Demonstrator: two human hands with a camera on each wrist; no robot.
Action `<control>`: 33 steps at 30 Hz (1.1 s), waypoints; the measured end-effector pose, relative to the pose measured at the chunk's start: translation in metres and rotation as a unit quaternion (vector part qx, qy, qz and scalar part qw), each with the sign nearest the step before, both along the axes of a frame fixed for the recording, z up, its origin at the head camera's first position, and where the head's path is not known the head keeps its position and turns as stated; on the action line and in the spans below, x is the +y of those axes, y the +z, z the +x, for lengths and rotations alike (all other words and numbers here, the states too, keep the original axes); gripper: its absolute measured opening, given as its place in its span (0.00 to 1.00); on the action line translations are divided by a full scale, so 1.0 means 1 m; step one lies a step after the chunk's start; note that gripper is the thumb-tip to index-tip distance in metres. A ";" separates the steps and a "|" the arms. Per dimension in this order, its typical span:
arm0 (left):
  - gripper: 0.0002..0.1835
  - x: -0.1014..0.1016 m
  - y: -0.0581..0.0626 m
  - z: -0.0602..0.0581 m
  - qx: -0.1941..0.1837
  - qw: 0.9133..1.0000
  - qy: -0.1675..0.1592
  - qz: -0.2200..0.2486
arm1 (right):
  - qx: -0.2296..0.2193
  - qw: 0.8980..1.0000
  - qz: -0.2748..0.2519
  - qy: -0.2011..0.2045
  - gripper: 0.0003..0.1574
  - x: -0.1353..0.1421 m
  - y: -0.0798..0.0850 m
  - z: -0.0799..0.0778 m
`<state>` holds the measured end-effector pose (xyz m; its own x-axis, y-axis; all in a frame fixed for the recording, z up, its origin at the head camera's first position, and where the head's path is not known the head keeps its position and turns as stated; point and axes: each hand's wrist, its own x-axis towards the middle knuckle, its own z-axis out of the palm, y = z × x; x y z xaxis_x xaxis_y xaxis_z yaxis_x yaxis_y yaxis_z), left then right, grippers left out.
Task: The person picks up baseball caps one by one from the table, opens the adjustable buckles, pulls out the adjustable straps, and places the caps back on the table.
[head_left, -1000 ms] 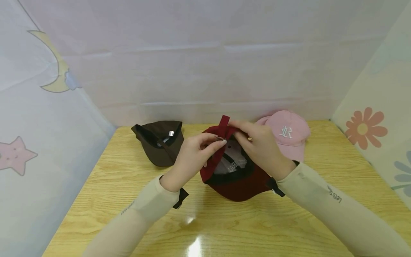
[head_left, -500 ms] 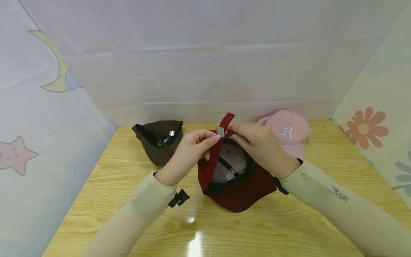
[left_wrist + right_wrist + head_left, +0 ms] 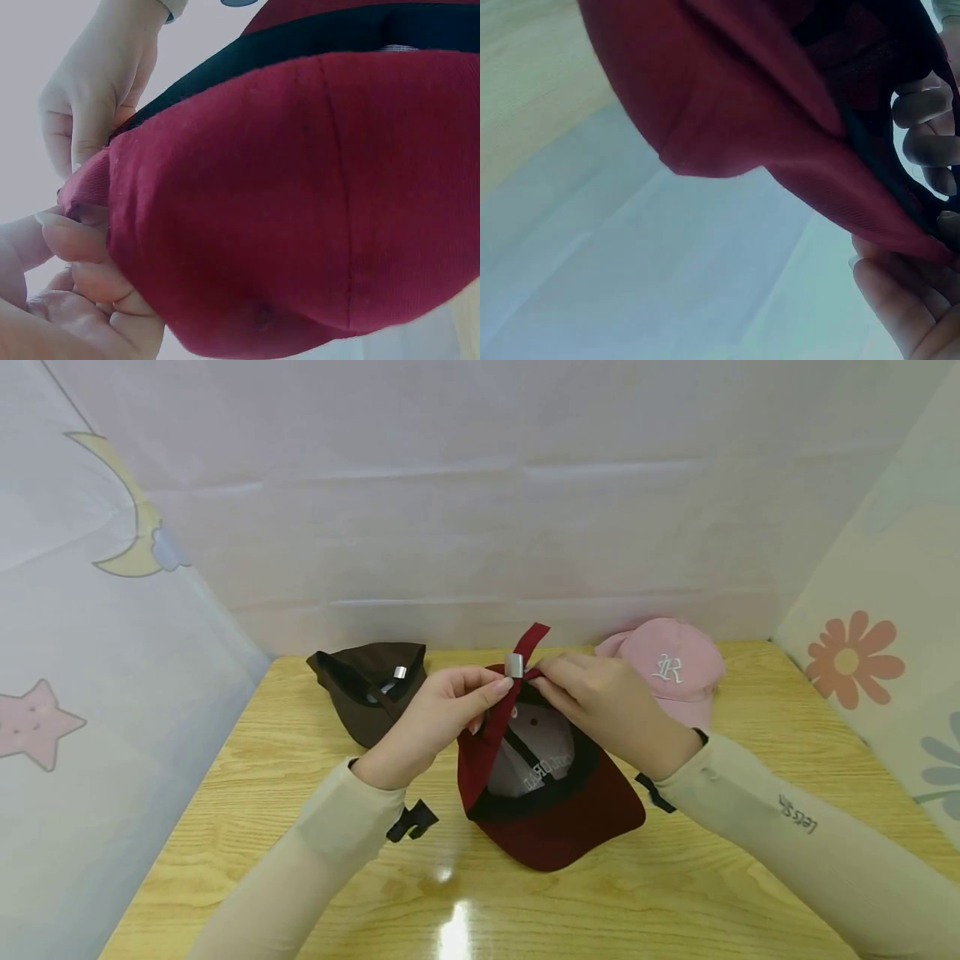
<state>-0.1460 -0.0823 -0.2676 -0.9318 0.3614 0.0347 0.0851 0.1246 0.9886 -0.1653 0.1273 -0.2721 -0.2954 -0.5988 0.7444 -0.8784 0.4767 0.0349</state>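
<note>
A dark red baseball cap [image 3: 555, 835] hangs in front of me, its inside facing me and its brim pointing down. At its back opening, a silver buckle [image 3: 513, 665] sits on the red strap [image 3: 534, 639], whose free end sticks up past the buckle. My left hand [image 3: 438, 718] pinches the strap at the buckle between thumb and forefinger. Just to the right, my right hand [image 3: 611, 706] pinches the band at the other side of the opening. The outside of the crown [image 3: 232, 202] fills much of the left wrist view. The right fingertips are partly hidden behind the cloth.
A dark brown cap [image 3: 375, 693] lies upside down at the back left of the wooden table [image 3: 585, 910]. Behind my right hand, a pink cap [image 3: 675, 660] with a white letter rests at the back right. Printed cloth walls [image 3: 480, 543] enclose the table.
The cap's brim has swung down towards me. The silver buckle has come into plain view at my left fingertips, and the strap's free end leans more to the right. Both hands keep their grip.
</note>
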 end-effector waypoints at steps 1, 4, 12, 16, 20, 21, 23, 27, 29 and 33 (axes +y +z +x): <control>0.12 0.000 0.000 0.000 0.001 1.000 -0.002 -0.001 | 0.001 1.000 0.001 0.000 0.30 0.000 0.000 0.000; 0.12 0.000 0.000 0.000 0.003 1.000 -0.004 0.001 | 0.003 1.000 0.000 -0.002 0.30 0.000 -0.001 0.001; 0.10 0.001 -0.001 0.000 -0.012 1.000 -0.004 0.012 | 0.000 1.000 -0.004 -0.010 0.30 0.000 -0.002 0.003; 0.10 0.001 -0.002 -0.001 -0.018 1.000 -0.005 0.018 | -0.002 1.000 -0.003 -0.014 0.29 0.001 -0.003 0.003; 0.12 0.002 -0.002 -0.001 -0.022 0.999 -0.003 0.024 | -0.007 1.000 -0.006 -0.010 0.11 0.001 -0.004 0.002; 0.12 0.003 -0.002 -0.001 -0.024 0.999 -0.003 0.025 | -0.008 1.000 -0.007 -0.008 0.09 0.000 -0.004 0.002; 0.11 0.003 -0.002 -0.001 -0.028 0.999 -0.002 0.028 | -0.008 1.000 -0.010 -0.007 0.11 0.000 -0.004 0.002; 0.09 0.003 -0.003 -0.001 -0.035 0.999 0.000 0.033 | -0.005 1.000 -0.015 -0.007 0.12 -0.001 -0.003 0.002; 0.09 0.003 -0.003 -0.001 -0.037 0.999 0.000 0.035 | -0.002 1.000 -0.015 -0.009 0.12 -0.001 -0.003 0.002; 0.08 0.002 -0.003 -0.001 -0.037 0.999 -0.001 0.039 | -0.001 1.000 -0.015 -0.009 0.13 -0.001 -0.002 0.002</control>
